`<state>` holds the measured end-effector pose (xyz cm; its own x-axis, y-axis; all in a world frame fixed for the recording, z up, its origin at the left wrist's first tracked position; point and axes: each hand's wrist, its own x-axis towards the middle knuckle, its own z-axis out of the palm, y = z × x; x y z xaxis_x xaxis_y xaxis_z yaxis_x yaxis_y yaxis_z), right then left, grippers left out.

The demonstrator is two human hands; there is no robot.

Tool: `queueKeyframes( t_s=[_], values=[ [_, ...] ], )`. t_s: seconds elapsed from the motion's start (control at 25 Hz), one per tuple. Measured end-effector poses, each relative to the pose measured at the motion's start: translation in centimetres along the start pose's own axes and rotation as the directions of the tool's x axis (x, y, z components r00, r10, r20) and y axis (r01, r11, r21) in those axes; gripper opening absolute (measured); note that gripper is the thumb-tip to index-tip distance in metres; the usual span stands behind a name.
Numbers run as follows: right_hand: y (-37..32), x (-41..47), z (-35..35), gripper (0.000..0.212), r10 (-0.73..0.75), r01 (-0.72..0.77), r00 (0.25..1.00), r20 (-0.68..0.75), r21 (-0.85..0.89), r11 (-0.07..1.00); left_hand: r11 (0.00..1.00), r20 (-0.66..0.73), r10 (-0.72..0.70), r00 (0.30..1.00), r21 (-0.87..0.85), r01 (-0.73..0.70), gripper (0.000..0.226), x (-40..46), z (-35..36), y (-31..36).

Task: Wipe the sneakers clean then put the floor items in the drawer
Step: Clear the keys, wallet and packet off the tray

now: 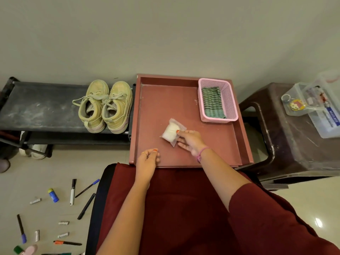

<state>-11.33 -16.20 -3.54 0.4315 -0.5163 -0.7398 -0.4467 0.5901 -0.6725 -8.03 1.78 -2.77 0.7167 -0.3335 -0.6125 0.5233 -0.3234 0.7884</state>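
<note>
While the sneakers (104, 105) sit side by side on the right end of a dusty black rack (42, 105), toes to the wall and laces loose, nobody is touching them; their yellowish uppers look grimy, and a pale shoe (35, 150) on the shelf beneath is mostly hidden by the frame. Just right of the rack, the open reddish-brown drawer (165, 100) holds a small clear bag (172, 132) of something white, though what is inside I cannot make out. The right hand (189, 140) pinches that bag at its near edge between thumb and fingers. The left hand (149, 157) rests at the drawer's front left corner, fingers loosely curled with nothing in them. At the back right corner of the drawer stands a pink basket (229, 105) with a folded green striped cloth (212, 102) inside. Down on the tiled floor to the left lie the scattered floor items: a white marker (73, 191), a blue pen (87, 188), a black pen (86, 206), a small blue bottle (53, 195), several little silver pieces (35, 200) too small to identify, and more pens cut off by the lower edge. On the brown stool (287, 144) at right sits a clear plastic box (320, 105), its contents blurred.
</note>
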Motion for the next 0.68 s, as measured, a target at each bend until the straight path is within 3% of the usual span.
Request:
queueKeyframes(
  t_s=[0.36, 0.6, 0.68],
  values=[
    [-2.9, -8.2, -10.0, 0.011, -0.219, 0.266, 0.954, -0.203, 0.248, 0.931, 0.986, 0.094, 0.123, 0.988, 0.097, -0.132, 0.016, -4.8, 3.5, 2.1],
    [-4.5, -13.6, -20.2, 0.012, -0.351, 0.495, 0.819, -0.454, 0.250, 0.832, 0.962, 0.218, 0.199, 0.955, 0.141, -0.233, 0.017, -8.6, 9.9, 3.5],
    [-5.2, -14.9, -23.9, 0.026, -0.355, 0.562, 0.739, -0.572, 0.233, 0.794, 0.952, 0.273, 0.222, 0.936, 0.147, -0.269, 0.018, -9.8, 12.8, 4.2]
  ],
)
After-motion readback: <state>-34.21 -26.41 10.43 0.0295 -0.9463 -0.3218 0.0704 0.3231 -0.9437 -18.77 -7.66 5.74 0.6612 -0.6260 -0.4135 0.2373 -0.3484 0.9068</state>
